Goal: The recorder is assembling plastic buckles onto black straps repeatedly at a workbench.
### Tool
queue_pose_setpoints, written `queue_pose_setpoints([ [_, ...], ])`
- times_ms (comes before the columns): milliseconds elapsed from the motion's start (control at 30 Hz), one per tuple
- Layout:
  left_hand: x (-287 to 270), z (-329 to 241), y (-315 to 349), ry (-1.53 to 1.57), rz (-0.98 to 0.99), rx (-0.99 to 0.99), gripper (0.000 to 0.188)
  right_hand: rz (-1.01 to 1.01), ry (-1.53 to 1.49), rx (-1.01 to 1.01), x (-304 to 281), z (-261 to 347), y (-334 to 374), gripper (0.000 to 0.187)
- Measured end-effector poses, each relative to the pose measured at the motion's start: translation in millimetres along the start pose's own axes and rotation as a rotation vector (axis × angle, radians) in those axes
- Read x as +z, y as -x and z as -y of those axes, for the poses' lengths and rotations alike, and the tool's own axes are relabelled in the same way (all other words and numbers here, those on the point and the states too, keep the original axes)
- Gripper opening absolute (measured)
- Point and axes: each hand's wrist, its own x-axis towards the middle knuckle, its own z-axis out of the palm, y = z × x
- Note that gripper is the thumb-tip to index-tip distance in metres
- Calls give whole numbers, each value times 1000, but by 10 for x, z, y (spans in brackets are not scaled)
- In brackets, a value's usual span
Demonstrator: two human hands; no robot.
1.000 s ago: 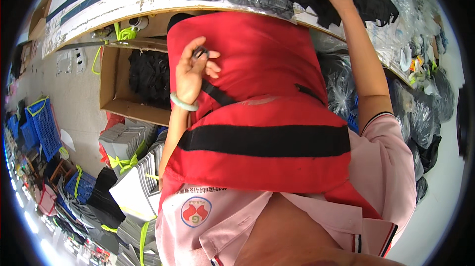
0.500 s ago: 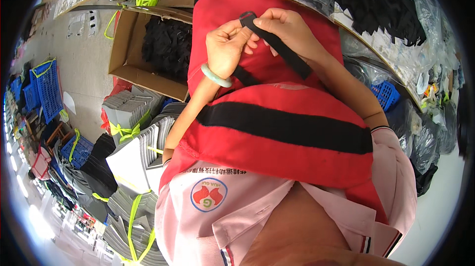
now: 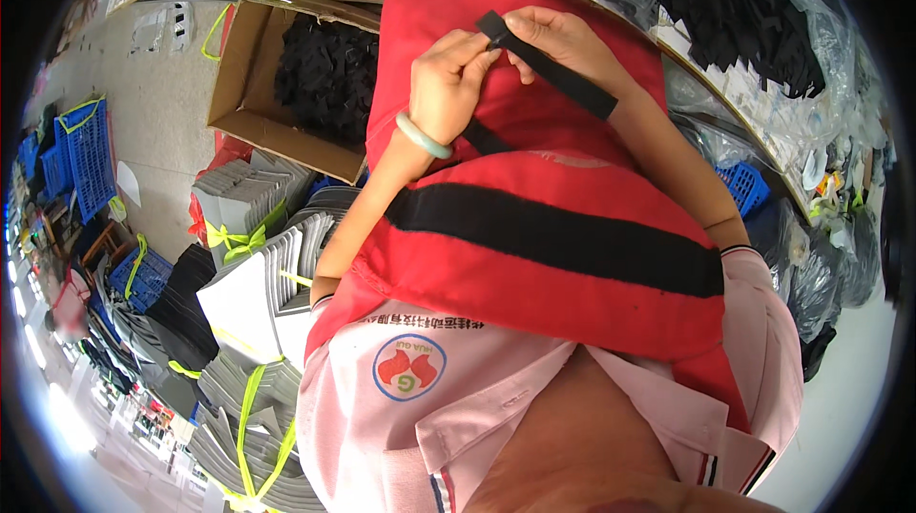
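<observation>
Left hand (image 3: 444, 79) and right hand (image 3: 558, 41) nearly meet over the red apron (image 3: 534, 298) on the person's lap, both pinching a black strap (image 3: 563, 79); details between the fingertips are too small to tell. One short end of the strap sticks up past the fingers, while the longer part slants down toward the right wrist. A pale green bracelet (image 3: 422, 139) circles the left wrist. Beside the apron, to the left, an open cardboard box (image 3: 286, 139) holds black pieces (image 3: 329, 74). Nearer the body stand stacks of grey sheets (image 3: 253, 193) tied with yellow-green ribbon (image 3: 246, 437). Toward the upper right, black strips (image 3: 739, 21) lie heaped on plastic.
</observation>
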Motion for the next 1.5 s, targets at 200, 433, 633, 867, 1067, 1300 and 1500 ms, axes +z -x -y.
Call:
queue_pose_setpoints([
  [200,-149,12,-100,987,38,-740,19,-36,249,-94,25,-57,16,23],
  [433,-51,-159,-139,830,-163,-580,20,-138,308,-433,278,350,180,16],
  [633,-23,-187,-127,534,-154,-344,18,-97,321,-50,112,131,159,22],
  [867,-92,-186,-121,460,-127,-237,17,-199,28,-176,253,71,135,23],
  [1067,-171,-214,-44,441,-37,-192,18,76,221,20,34,227,107,24],
  [1300,-209,-276,-30,429,-47,-93,20,-65,327,-214,137,132,74,19],
  [1500,-457,-392,35,182,-21,-73,16,-113,142,-303,177,38,-167,11],
])
